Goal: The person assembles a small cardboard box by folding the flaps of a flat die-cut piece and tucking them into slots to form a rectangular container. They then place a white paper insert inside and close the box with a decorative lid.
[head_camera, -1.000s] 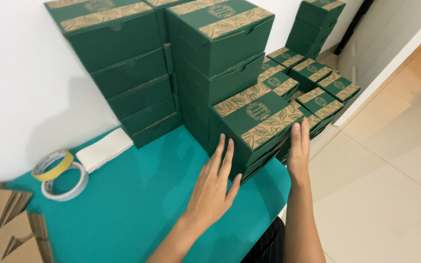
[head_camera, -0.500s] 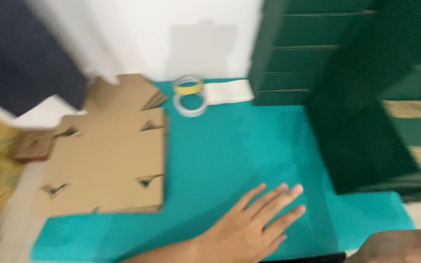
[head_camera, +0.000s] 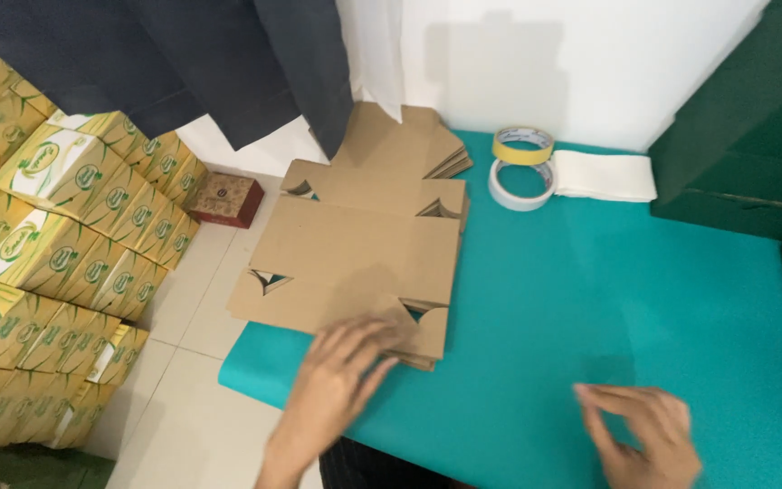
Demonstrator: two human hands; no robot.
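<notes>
Nearest: my right hand (head_camera: 646,433), fingers loosely spread, hovered just above the bare teal table top (head_camera: 590,290), holding nothing

Beside it: my left hand (head_camera: 341,376), fingers spread flat, lay on the near edge of the stack of flat brown die-cut cardboard blanks (head_camera: 359,258); whether the fingertips gripped the top sheet, I could not tell. The stack sat at the table's left side, overhanging the edge

Farther back: a roll of white tape (head_camera: 522,184) with a roll of yellow tape (head_camera: 522,145) leaning against it, and just to their right a folded white cloth (head_camera: 605,176)

Far right: dark green cartons (head_camera: 744,154) against the white wall

Left, on the tiled floor: stacked yellow-green printed boxes (head_camera: 56,226) and one small brown patterned box (head_camera: 226,199)
</notes>
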